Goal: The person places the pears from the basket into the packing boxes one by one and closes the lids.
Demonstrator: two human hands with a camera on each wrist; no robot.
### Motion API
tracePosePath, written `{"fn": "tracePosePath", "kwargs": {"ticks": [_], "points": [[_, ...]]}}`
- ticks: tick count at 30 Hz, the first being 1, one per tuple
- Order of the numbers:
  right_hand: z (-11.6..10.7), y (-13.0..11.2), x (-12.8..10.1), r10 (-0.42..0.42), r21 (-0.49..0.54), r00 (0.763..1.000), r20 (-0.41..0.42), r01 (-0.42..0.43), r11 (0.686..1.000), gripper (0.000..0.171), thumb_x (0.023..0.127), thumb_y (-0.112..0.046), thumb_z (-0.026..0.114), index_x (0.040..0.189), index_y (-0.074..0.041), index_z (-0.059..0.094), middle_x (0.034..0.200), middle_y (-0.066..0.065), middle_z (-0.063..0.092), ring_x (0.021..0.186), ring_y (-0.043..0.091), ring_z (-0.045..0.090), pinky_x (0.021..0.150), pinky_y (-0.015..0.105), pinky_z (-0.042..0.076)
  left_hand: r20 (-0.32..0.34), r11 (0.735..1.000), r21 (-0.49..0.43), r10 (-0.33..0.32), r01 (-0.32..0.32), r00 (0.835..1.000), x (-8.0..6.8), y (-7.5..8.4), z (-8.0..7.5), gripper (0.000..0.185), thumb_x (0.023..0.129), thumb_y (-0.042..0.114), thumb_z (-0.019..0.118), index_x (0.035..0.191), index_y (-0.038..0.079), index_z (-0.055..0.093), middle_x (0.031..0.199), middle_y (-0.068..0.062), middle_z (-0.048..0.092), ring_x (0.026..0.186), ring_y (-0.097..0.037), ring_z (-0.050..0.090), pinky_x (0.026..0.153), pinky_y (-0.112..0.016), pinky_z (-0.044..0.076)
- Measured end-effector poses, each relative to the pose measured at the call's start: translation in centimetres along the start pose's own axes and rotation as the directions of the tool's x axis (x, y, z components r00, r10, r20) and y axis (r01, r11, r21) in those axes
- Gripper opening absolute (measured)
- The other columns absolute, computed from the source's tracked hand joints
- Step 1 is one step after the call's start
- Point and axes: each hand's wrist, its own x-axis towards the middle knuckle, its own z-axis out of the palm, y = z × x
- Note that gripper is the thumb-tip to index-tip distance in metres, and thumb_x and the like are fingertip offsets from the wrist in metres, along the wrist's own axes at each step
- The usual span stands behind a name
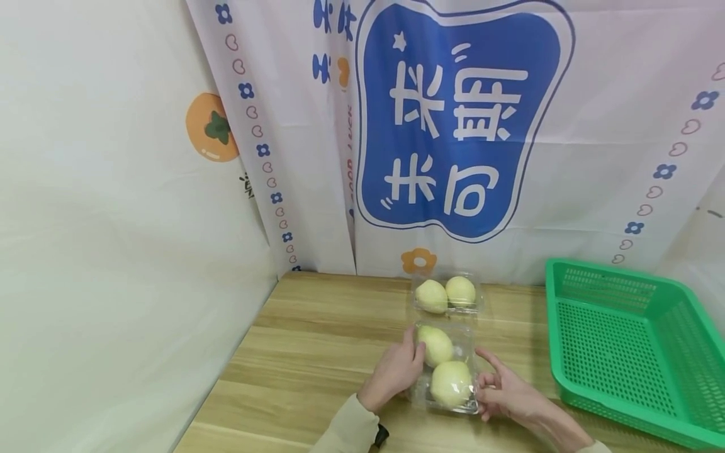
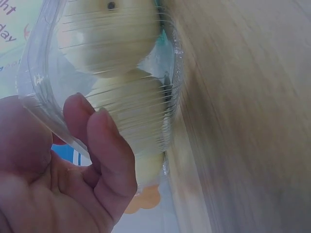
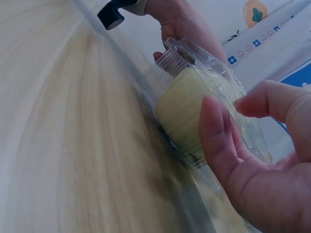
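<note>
A clear plastic clamshell box [image 1: 464, 343] with two pale yellow pears, an upper pear [image 1: 436, 347] and a lower pear [image 1: 451, 384], is between both hands on the wooden table. My left hand [image 1: 398, 368] grips its left side, fingers bent against the ribbed wall in the left wrist view. At the right edge, my right hand [image 1: 506, 393] pinches the rim near the lower corner; in the right wrist view the thumb [image 3: 265, 99] lies by the rim and the fingers [image 3: 216, 136] against the side. The lid looks closed over the pears.
Behind it, against the printed cloth wall, sits a second clear box [image 1: 477, 302] with two more pears [image 1: 460, 291]. A green plastic basket [image 1: 583, 396] stands at the right of the wooden table [image 1: 306, 352]. White cloth [image 1: 130, 220] borders the left side.
</note>
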Motion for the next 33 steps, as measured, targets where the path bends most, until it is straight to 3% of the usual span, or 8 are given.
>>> {"fn": "tracePosePath", "kwargs": {"ticks": [8,21,33], "points": [[0.64,-0.03,0.04,0.034,0.039,0.997,-0.070,-0.031,0.999,0.108,0.086,0.005,0.057,0.152,-0.016,-0.026,0.092,0.000,0.052,0.077,0.014,0.061,0.069,0.039,0.061,-0.016,1.000,0.018,0.009,-0.008,1.000,0.05,0.20,0.01,0.057,0.107,0.032,0.033,0.149,-0.005,0.027,0.046,0.006,0.038,0.030,-0.005,0.031,0.031,-0.021,0.029],[0.62,-0.17,0.24,0.005,0.032,1.000,-0.022,-0.004,0.999,0.106,0.087,0.007,0.052,0.149,-0.012,-0.031,0.093,-0.002,0.053,0.078,0.012,0.061,0.069,0.030,0.059,-0.011,0.999,-0.044,-0.019,0.018,1.000,-0.29,0.10,0.05,0.057,0.107,0.031,0.033,0.150,-0.005,0.024,0.044,0.006,0.040,0.025,-0.004,0.032,0.026,-0.022,0.033],[0.54,0.31,0.08,-0.009,0.076,1.000,0.000,0.009,0.997,0.110,0.085,0.012,0.051,0.148,-0.016,-0.034,0.097,-0.003,0.051,0.076,0.010,0.058,0.068,0.025,0.055,-0.008,0.997,-0.059,-0.040,0.040,0.999,0.01,0.05,0.10,0.058,0.107,0.033,0.032,0.152,-0.002,0.022,0.044,0.005,0.041,0.025,-0.005,0.034,0.026,-0.024,0.033]]}}
